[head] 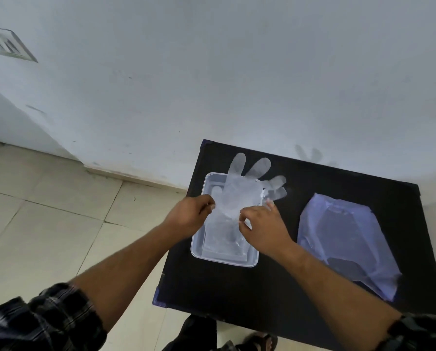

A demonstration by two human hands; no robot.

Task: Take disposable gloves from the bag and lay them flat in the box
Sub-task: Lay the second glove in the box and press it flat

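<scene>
**Glove held over the box, ready to be laid flat**

While the thin, translucent plastic disposable glove [239,196] is held stretched between both hands, it hangs over the clear, shallow rectangular plastic box [199,254] on the small black square table [224,295]. At the left, the left hand [189,216] is closed in a pinch on the glove's left edge near the cuff, thumb and fingertips pressed together on the film. In the middle, the glove's palm is spread above the box, and its finger parts reach past the far rim, over the black tabletop. More clear film is seen lying in the box bottom, judged to be gloves already placed. To the right of the glove, the right hand [262,229] is likewise closed in a pinch on the glove's right edge, the remaining fingers curled in. Farther right, well apart from the box, the pale bluish, crumpled plastic bag [348,239] lies flat on the table.

For the step to be done well, the glove should be drawn back toward the near rim so that the finger parts clear the far edge, both pinches kept taut and level as it is lowered. The film is light and likely to cling or fold, so it is best released only once it rests on the stack.
</scene>
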